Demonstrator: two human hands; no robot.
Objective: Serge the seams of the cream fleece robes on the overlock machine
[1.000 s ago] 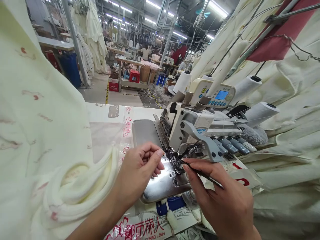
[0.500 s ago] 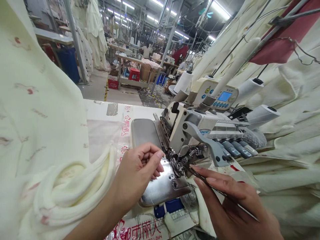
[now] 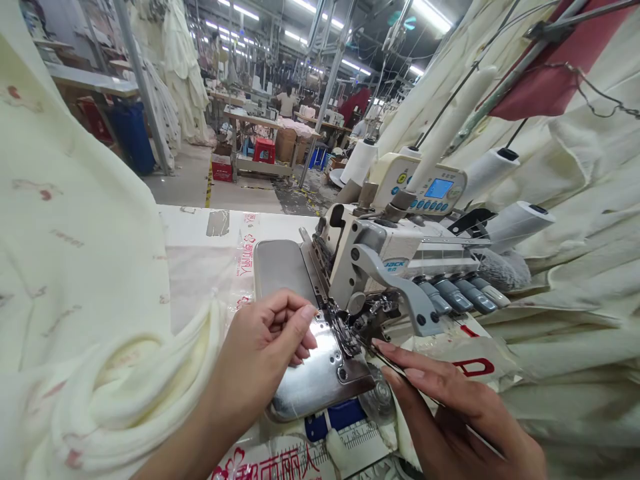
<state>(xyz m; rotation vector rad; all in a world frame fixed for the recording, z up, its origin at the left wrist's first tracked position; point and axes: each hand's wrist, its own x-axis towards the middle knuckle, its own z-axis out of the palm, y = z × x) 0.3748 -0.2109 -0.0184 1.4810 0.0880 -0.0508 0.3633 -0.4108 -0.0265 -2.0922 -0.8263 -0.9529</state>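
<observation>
An overlock sewing machine [image 3: 395, 247] stands before me, its metal plate [image 3: 305, 380] shining at the front. Over that plate hovers my left hand [image 3: 270, 353], thumb pressed to curled fingers; anything thin between them is too small to make out. My right hand [image 3: 460, 413] grips slim metal tweezers [image 3: 395, 365] whose tips point into the machine's needle and looper area [image 3: 355, 327]. The fingers cover much of the tweezers. Beside my left forearm lies a bunched roll of cream cloth [image 3: 135, 373].
Printed cream cloth [image 3: 75, 233] hangs at the left, and more cream fabric [image 3: 575, 267] fills the right side. White thread cones [image 3: 520, 227] stand behind the machine. A ruler strip [image 3: 357, 437] and a blue item [image 3: 335, 419] lie at the table's front.
The view has shifted slightly, so the machine and both hands appear a little further left. Both hands keep nearly the same pose, with the tweezers still at the needle area.
</observation>
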